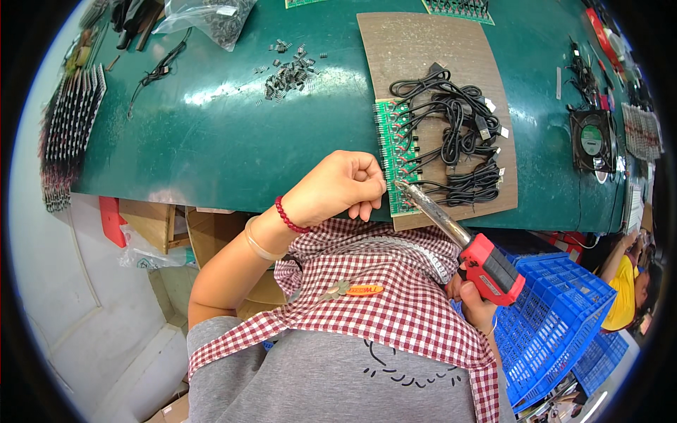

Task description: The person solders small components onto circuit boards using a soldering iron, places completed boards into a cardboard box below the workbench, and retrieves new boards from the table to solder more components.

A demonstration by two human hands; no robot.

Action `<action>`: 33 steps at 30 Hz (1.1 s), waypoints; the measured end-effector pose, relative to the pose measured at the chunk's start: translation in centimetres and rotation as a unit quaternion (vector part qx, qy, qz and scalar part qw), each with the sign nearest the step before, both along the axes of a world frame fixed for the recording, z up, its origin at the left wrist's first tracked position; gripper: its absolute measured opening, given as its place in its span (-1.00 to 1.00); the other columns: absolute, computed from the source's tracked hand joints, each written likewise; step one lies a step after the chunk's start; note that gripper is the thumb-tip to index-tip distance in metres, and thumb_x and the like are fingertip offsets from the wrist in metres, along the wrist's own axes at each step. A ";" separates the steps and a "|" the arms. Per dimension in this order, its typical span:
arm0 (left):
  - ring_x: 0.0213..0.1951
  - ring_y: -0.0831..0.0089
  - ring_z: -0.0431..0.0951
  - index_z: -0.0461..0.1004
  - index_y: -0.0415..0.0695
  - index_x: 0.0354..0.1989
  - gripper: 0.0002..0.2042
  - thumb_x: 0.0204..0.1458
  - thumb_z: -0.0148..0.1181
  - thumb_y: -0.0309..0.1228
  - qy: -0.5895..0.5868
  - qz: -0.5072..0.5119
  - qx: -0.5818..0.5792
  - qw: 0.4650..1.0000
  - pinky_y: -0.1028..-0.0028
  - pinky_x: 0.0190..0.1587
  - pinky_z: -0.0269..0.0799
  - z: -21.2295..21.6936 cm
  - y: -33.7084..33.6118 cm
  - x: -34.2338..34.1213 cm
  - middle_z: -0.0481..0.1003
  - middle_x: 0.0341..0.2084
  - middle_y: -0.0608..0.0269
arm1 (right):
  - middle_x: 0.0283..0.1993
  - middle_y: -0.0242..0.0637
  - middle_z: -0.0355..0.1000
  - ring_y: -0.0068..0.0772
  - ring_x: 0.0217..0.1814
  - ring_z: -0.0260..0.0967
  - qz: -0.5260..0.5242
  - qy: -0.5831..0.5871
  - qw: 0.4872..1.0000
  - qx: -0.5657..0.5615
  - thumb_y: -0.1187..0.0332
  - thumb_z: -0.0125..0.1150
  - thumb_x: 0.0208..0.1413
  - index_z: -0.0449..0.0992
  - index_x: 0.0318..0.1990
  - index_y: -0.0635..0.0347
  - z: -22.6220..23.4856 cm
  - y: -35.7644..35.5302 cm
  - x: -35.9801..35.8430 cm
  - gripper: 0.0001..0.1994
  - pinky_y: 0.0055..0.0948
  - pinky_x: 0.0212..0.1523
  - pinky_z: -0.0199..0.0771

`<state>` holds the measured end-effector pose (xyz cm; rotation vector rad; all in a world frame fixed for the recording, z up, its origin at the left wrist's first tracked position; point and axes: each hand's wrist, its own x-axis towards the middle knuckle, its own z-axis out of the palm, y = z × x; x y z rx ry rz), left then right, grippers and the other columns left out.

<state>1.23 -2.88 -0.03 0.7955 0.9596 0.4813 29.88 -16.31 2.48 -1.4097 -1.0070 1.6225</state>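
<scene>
A green circuit board panel (399,169) lies along the left edge of a brown wood-look sheet, with a row of pins down its left side. Bundled black USB cables (458,130) run from it to the right. My right hand (477,308) grips the handle of a red and black soldering gun (486,271). Its metal barrel slants up and left, and the tip meets the lower part of the panel. Beside the panel's left edge, my left hand (344,185) has thumb and fingers pinched together, close to the pins. Whatever the pinch may hold is hidden.
Black pin headers (289,76) lie heaped on the green table (233,141), near a clear plastic bag (211,21). Stacked boards (70,134) stand at the left edge. At right are a black fan (592,141), blue crates (557,317) and a person in yellow (622,292).
</scene>
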 end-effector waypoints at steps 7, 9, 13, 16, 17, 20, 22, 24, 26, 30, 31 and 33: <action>-0.66 0.68 0.41 0.33 -0.22 -0.47 -0.92 0.01 0.04 -0.51 0.006 0.001 0.002 1.000 0.72 -0.66 0.22 -0.2 0.0 0.1 0.45 -0.63 0.28 | -0.46 -0.34 0.37 -0.55 -0.44 0.29 -0.003 0.006 1.000 0.004 0.43 0.20 0.00 0.42 -0.27 0.34 0.0 0.1 -0.2 -0.82 -0.53 -0.41 0.31; -0.67 0.68 0.41 0.33 -0.22 -0.47 -0.93 0.00 0.03 -0.51 0.009 0.001 0.001 1.000 0.72 -0.66 0.22 -0.1 0.1 0.1 0.45 -0.63 0.28 | -0.55 -0.32 0.30 -0.54 -0.54 0.21 0.003 -0.030 0.999 0.014 0.34 0.19 0.00 0.34 -0.19 0.33 -0.7 -0.3 -0.2 -0.71 -0.52 -0.49 0.25; -0.68 0.70 0.39 0.33 -0.22 -0.49 -0.94 -0.02 0.04 -0.53 0.019 0.001 -0.002 1.000 0.72 -0.67 0.20 0.1 0.1 0.2 0.44 -0.64 0.30 | -0.64 -0.30 0.22 -0.52 -0.61 0.15 0.006 -0.077 0.997 0.017 0.21 0.19 0.00 0.30 -0.23 0.32 -0.5 -0.2 -0.5 -0.65 -0.52 -0.56 0.18; -0.68 0.70 0.39 0.34 -0.21 -0.50 -0.94 -0.04 0.04 -0.53 0.024 0.001 0.000 1.000 0.72 -0.68 0.20 0.2 0.2 0.2 0.43 -0.65 0.31 | -0.64 -0.31 0.22 -0.51 -0.57 0.18 0.038 -0.086 0.995 0.014 0.17 0.19 0.00 0.34 -0.37 0.32 -0.4 0.1 -0.3 -0.66 -0.53 -0.54 0.18; -0.68 0.70 0.39 0.34 -0.21 -0.50 -0.95 -0.04 0.04 -0.53 0.026 0.001 -0.001 1.000 0.72 -0.68 0.20 0.2 0.2 0.2 0.43 -0.65 0.32 | -0.64 -0.31 0.22 -0.51 -0.57 0.18 0.038 -0.086 0.995 0.014 0.17 0.19 0.00 0.34 -0.37 0.32 -0.3 0.1 0.0 -0.66 -0.53 -0.54 0.18; -0.68 0.71 0.39 0.34 -0.21 -0.50 -0.95 -0.05 0.04 -0.53 0.029 0.003 -0.002 1.000 0.73 -0.68 0.20 0.3 0.2 0.2 0.43 -0.65 0.33 | -0.44 -0.37 0.37 -0.56 -0.41 0.28 0.072 -0.042 0.996 -0.004 0.47 0.19 -0.01 0.43 -0.34 0.31 0.1 0.1 0.6 -0.89 -0.53 -0.37 0.31; -0.68 0.71 0.39 0.34 -0.20 -0.50 -0.95 -0.05 0.04 -0.53 0.032 0.001 -0.004 0.999 0.73 -0.68 0.20 0.4 0.2 0.2 0.43 -0.65 0.34 | -0.44 -0.36 0.37 -0.56 -0.41 0.29 0.078 -0.074 0.994 0.003 0.48 0.18 0.00 0.43 -0.33 0.32 0.4 0.1 0.5 -0.89 -0.53 -0.36 0.31; -0.68 0.71 0.39 0.34 -0.20 -0.51 -0.95 -0.05 0.05 -0.53 0.036 0.000 -0.005 0.999 0.73 -0.68 0.20 0.4 0.2 0.2 0.43 -0.66 0.34 | -0.43 -0.36 0.38 -0.56 -0.41 0.29 0.033 -0.045 0.998 -0.006 0.49 0.18 -0.01 0.43 -0.32 0.32 0.3 -0.4 0.2 -0.88 -0.52 -0.36 0.32; -0.68 0.71 0.38 0.35 -0.20 -0.51 -0.94 -0.05 0.05 -0.52 0.037 0.000 -0.002 0.999 0.73 -0.68 0.20 0.4 0.2 0.2 0.43 -0.66 0.35 | -0.43 -0.35 0.38 -0.55 -0.41 0.29 -0.011 -0.016 1.000 -0.015 0.49 0.18 -0.01 0.44 -0.30 0.33 0.2 -0.5 0.1 -0.87 -0.52 -0.36 0.32; -0.68 0.72 0.38 0.35 -0.20 -0.51 -0.94 -0.05 0.05 -0.52 0.037 0.004 -0.006 0.999 0.73 -0.69 0.19 0.3 0.1 0.2 0.43 -0.66 0.35 | -0.41 -0.34 0.40 -0.54 -0.39 0.31 0.000 -0.020 1.000 -0.002 0.51 0.19 -0.02 0.44 -0.26 0.34 -0.3 -0.4 0.3 -0.84 -0.51 -0.36 0.34; -0.69 0.72 0.38 0.35 -0.20 -0.51 -0.94 -0.05 0.05 -0.52 0.034 0.004 -0.003 0.999 0.73 -0.69 0.19 0.3 0.1 0.2 0.43 -0.66 0.35 | -0.40 -0.33 0.40 -0.54 -0.39 0.32 0.009 -0.039 0.999 0.012 0.51 0.19 -0.02 0.43 -0.26 0.34 -0.3 -0.4 0.3 -0.84 -0.51 -0.35 0.35; -0.69 0.72 0.38 0.35 -0.20 -0.51 -0.94 -0.04 0.05 -0.52 0.031 0.005 -0.001 1.000 0.73 -0.69 0.19 0.3 0.1 0.2 0.43 -0.66 0.35 | -0.40 -0.33 0.40 -0.53 -0.38 0.32 0.005 -0.034 0.999 0.011 0.51 0.19 -0.02 0.44 -0.26 0.34 -0.3 -0.5 0.2 -0.84 -0.51 -0.35 0.35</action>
